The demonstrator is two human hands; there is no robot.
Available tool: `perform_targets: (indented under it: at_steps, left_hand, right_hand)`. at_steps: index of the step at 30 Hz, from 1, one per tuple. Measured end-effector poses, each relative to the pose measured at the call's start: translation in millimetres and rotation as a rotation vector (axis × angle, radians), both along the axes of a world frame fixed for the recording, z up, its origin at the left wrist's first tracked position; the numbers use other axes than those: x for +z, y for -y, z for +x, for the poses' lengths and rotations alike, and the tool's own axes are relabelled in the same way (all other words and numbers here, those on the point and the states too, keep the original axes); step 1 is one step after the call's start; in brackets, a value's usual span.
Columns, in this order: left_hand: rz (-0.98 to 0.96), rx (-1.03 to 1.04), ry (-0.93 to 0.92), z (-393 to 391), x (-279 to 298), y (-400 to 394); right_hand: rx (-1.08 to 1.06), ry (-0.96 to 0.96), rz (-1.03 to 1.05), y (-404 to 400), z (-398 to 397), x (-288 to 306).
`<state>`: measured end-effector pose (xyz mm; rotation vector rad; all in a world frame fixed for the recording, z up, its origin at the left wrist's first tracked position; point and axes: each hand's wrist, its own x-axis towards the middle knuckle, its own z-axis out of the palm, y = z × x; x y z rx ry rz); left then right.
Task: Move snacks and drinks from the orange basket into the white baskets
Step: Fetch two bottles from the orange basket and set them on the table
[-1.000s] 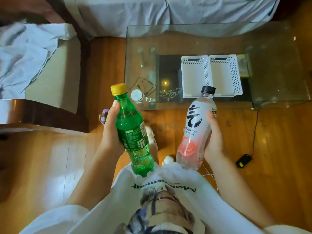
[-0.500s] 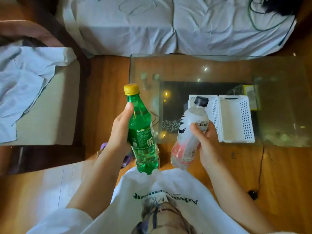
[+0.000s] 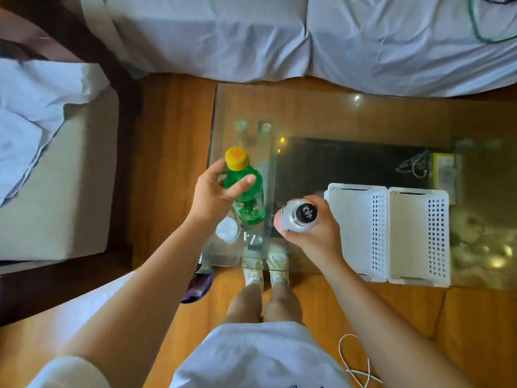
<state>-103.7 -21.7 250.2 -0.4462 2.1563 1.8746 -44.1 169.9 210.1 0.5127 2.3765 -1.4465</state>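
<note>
My left hand grips a green Sprite bottle with a yellow cap, held upright over the left end of the glass table. My right hand grips a clear bottle with a black cap, seen from above, just left of the two white baskets. The left white basket and the right white basket stand side by side at the table's near edge, both with nothing in them. The orange basket is not in view.
A bed with grey sheets runs along the far side. A cushioned chair with a cloth stands at left. A small white round object lies on the glass near the green bottle. My feet are under the table's edge.
I have stepped up to the table and the view now looks straight down. Both bottles moved forward over the glass; the clear bottle now sits beside the left white basket.
</note>
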Motion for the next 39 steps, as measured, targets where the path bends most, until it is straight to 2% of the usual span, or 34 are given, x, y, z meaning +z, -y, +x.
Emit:
perform_targets:
  at_steps: [8,16,24,32,39]
  left_hand:
    - [-0.085,0.090,0.156,-22,-74,-12]
    - [-0.173,0.084,0.224,-28,-116,-24]
    - [-0.130,-0.003,0.269,-27,-120,-23]
    - [-0.082,0.052,0.577,-11,-122,-19]
    - [0.026,0.248,0.735,39,-94,-20]
  right_hand:
    - [0.081,0.082,0.151,-17,-37,-59]
    - [0.113,0.170,0.114,-45,-40,-97]
    - [-0.012,0.250,0.087,-62,-24,-110]
    - [0.022,0.312,0.086,-76,-18,-105]
    - [-0.022,0.605,0.126,-90,14,-86]
